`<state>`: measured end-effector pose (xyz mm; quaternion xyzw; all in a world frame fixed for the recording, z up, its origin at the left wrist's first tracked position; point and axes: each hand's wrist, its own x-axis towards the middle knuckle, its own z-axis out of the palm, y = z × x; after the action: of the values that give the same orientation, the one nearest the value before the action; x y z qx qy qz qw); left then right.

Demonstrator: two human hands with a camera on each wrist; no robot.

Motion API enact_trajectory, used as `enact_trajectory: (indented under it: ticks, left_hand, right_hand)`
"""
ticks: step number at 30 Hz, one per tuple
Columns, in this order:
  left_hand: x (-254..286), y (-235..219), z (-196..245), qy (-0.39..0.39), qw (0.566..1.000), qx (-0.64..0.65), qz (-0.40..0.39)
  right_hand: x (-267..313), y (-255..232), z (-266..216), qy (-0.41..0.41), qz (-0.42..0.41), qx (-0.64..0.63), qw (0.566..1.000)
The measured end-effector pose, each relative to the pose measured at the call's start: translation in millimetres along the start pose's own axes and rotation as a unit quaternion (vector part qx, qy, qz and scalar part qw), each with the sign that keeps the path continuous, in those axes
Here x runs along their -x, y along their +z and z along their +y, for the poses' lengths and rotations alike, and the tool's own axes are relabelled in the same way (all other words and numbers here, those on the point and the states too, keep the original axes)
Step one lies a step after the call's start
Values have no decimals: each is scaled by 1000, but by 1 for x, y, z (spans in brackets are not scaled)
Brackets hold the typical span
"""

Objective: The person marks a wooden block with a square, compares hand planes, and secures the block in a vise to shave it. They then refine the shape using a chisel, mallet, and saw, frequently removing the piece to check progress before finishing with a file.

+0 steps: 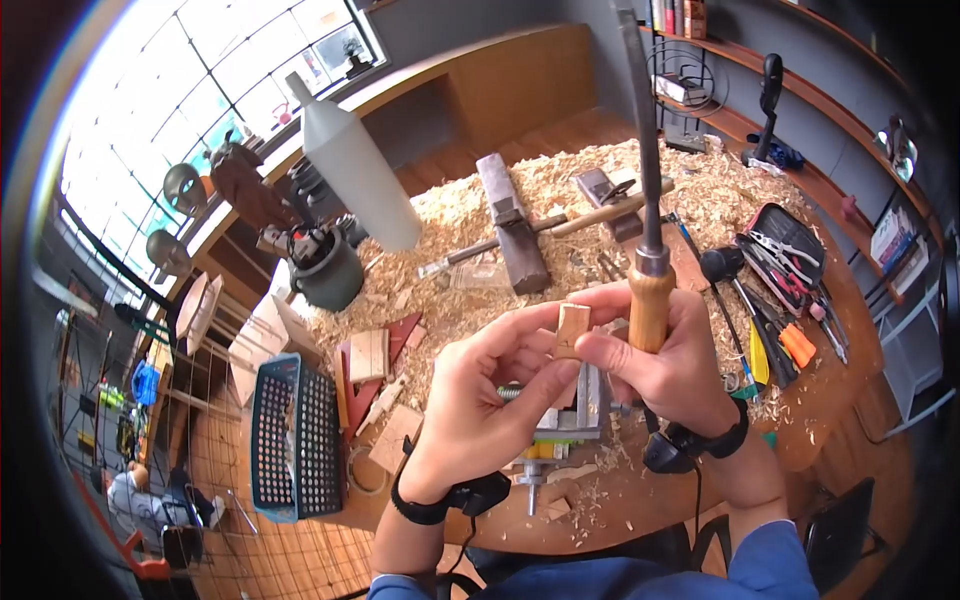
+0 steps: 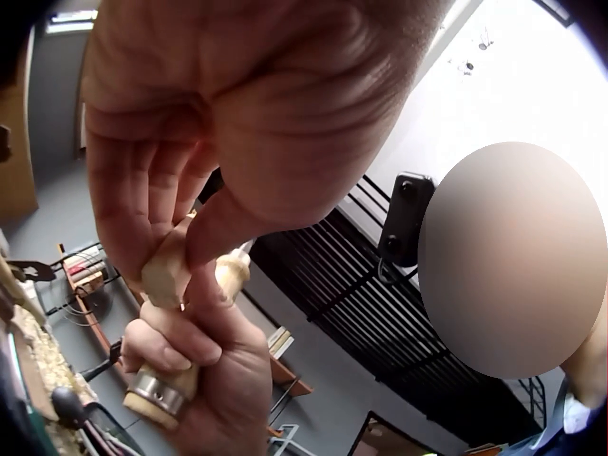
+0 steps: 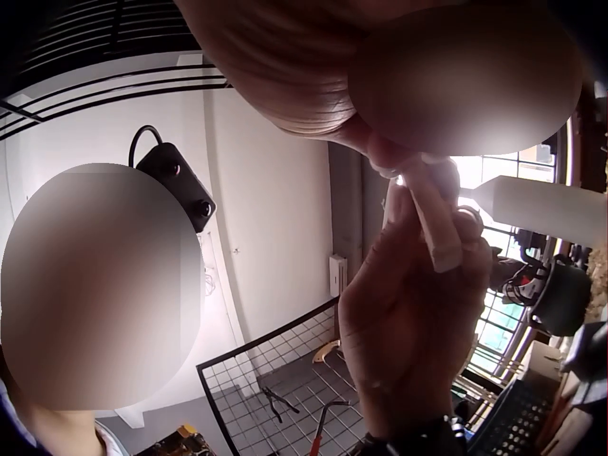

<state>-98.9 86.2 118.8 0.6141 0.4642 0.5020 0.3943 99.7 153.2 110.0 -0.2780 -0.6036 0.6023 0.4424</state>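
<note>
In the head view, a small flat wooden block [image 1: 573, 328] stands between both hands at chest side of the bench. My left hand [image 1: 495, 405] pinches it between thumb and fingers. A chisel with a turned wooden handle [image 1: 650, 308] and metal ferrule is gripped by my right hand [image 1: 675, 375], its long dark blade [image 1: 644, 130] pointing up and away. The right thumb also touches the block's edge. From the left wrist, the block [image 2: 167, 274] shows an angled end, and the chisel handle [image 2: 157, 391] crosses the right palm. The right wrist view shows the block [image 3: 435, 226] edge-on.
Below the hands sits a small metal vise [image 1: 590, 405]. Wooden planes [image 1: 515, 230] lie among shavings [image 1: 440, 215] farther back. A pale bottle [image 1: 355, 165], a dark pot [image 1: 328, 272] and a perforated basket [image 1: 298, 440] stand left. Pliers [image 1: 780, 250] and other tools lie right.
</note>
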Motion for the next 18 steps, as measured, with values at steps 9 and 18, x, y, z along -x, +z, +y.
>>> enact_trajectory:
  ticks: [9,18]
  left_hand:
    - [-20,-6,-7,18,992,109,-61]
    - [-24,-22,-9,121,992,-17,28]
  right_hand:
    - [7,-8,-12,26,11,-43,999]
    - [-3,4,11,11,0,-119,993]
